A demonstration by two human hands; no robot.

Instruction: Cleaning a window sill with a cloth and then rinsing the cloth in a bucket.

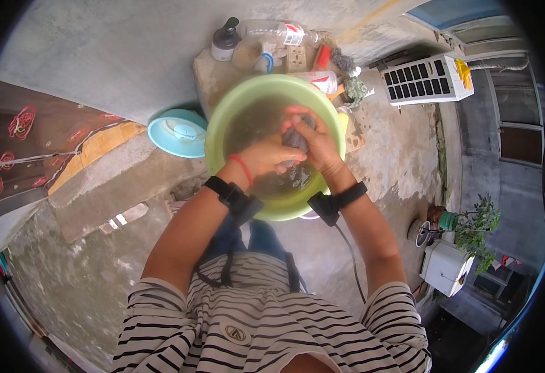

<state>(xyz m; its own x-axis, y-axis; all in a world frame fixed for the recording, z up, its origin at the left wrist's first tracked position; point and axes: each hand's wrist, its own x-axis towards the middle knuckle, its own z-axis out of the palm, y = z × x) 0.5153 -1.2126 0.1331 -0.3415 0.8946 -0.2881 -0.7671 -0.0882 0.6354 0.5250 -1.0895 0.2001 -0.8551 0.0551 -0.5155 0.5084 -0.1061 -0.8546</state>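
Both my hands meet over a light-green plastic basin (216, 116) of murky water. A small grey wet piece, perhaps cloth or a sponge (295, 135), is held between them. My right hand (316, 137) grips it from the right, with the fingers curled over its top. My left hand (270, 156) holds its lower left side, thumb stretched across. A red band circles my left wrist, and black straps with small devices sit on both forearms. The underside of the grey piece is hidden by my fingers.
Behind the basin, a worn ledge (204, 74) bears a pump bottle (225, 39), a clear plastic bottle (277, 32), a can (319, 81) and a mesh scrubber (355, 91). A turquoise basin (160, 133) stands at left. An air-conditioner unit (421, 81) is at upper right.
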